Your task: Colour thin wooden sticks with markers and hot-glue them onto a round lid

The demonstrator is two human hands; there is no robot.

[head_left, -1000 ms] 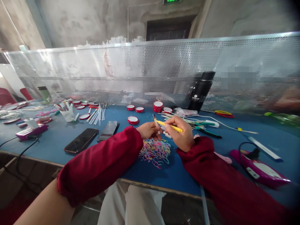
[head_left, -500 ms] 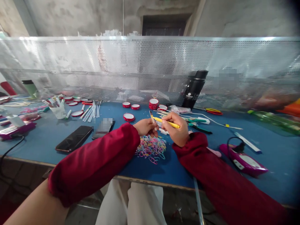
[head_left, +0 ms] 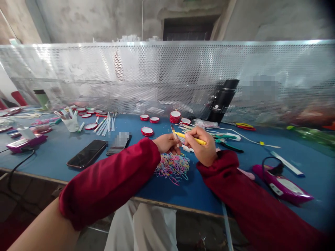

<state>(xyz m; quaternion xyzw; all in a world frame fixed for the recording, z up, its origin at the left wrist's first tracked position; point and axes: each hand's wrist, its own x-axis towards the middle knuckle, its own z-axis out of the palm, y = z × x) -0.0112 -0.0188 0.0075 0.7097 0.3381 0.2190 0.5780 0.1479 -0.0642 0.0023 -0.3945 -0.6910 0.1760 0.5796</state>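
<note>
Both my arms wear dark red sleeves and meet over the blue table [head_left: 52, 153]. My right hand [head_left: 201, 146] is closed around a yellow-handled tool [head_left: 195, 140] that points left. My left hand [head_left: 167, 143] pinches a thin pale stick [head_left: 173, 131] that stands up between its fingers, right at the tool's tip. Just below both hands lies a heap of small coloured rubber bands [head_left: 172, 166].
Two dark phones [head_left: 87, 154] lie left of my arms. Red-rimmed lids [head_left: 147, 131], white sticks [head_left: 106, 125] and a cup of sticks [head_left: 70, 122] sit further back. A black flask [head_left: 222, 101] leans on the perforated metal screen. Pliers, scissors, cables and purple devices [head_left: 282, 184] lie right.
The hands keep the same grips on the stick and the yellow tool; only the camera view has shifted slightly.
</note>
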